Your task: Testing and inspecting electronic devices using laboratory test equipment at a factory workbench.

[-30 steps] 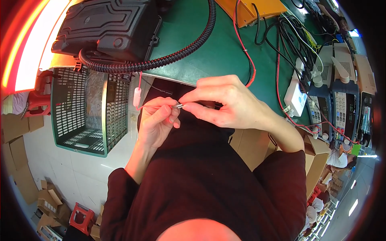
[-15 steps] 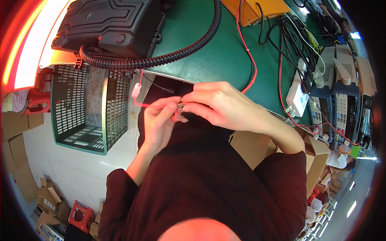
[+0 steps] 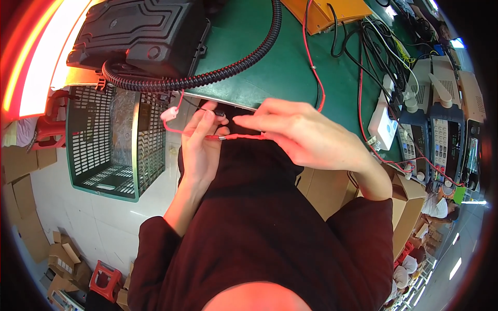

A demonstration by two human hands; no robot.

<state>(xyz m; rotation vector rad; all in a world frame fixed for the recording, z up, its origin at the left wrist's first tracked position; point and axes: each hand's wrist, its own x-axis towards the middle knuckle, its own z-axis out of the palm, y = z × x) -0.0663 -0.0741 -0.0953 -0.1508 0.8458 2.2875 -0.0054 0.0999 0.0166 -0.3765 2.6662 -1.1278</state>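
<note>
red wire pulled level between both hands

since a second ago your 2 hands have drawn a little apart, and the red wire [image 3: 236, 137] now runs straight between them instead of being bunched at the fingertips. your left hand [image 3: 199, 147] pinches it near a small metal joint, and your right hand [image 3: 301, 135] is closed on the sleeved stretch beside it. that reads as the joint being laid out for a look or for seating the sleeve, though this is only a judgement.

the wire hangs over your lap, just off the near edge of the green worktop [image 3: 270, 67]. from your left hand it loops up to a pale pink connector [image 3: 168, 113], which dangles beside the green mesh basket [image 3: 104, 150]. past your right hand it climbs across the worktop toward the far edge.

the black housing [image 3: 140, 36] and its ribbed hose [image 3: 207, 80] sit at the worktop's left end.

the joint is tiny and half covered by your fingertips. you cannot tell whether the sleeve covers it. a thin dark lead behind your left thumb is mostly hidden.
</note>
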